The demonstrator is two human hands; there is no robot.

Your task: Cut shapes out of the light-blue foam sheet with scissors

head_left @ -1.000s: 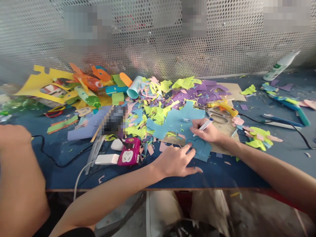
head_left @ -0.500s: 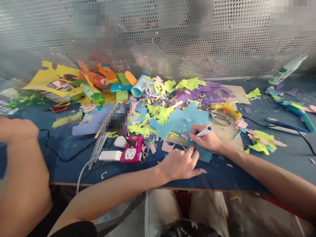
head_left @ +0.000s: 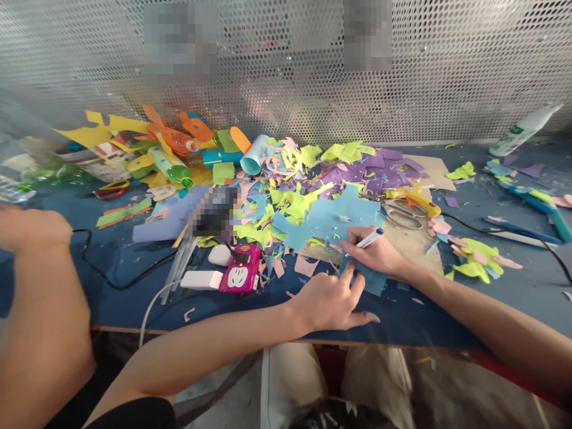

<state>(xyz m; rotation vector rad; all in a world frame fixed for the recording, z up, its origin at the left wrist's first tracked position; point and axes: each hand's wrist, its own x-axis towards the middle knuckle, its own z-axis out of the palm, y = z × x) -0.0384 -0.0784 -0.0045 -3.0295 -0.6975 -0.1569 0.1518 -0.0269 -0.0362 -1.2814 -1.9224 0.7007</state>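
My right hand (head_left: pixel 374 253) is closed around a white pen with a blue cap (head_left: pixel 369 239), its tip down on a small blue paper piece (head_left: pixel 370 278) near the table's front edge. My left hand (head_left: pixel 333 301) lies on the same blue piece with fingers stretched out, pressing it flat against the blue table (head_left: pixel 116 298). A larger light-blue cut sheet (head_left: pixel 328 217) lies just behind both hands.
A heap of coloured paper scraps (head_left: pixel 290 185) fills the middle. Scissors (head_left: pixel 402 213) and a yellow glue gun (head_left: pixel 413 196) lie right of it, a pink power strip (head_left: pixel 240 277) to the left. Another person's arm (head_left: pixel 36 286) is at far left. A white bottle (head_left: pixel 522 128) lies far right.
My left hand has slid slightly right and forward over the small blue piece, covering more of it. The right hand keeps the pen in about the same place.
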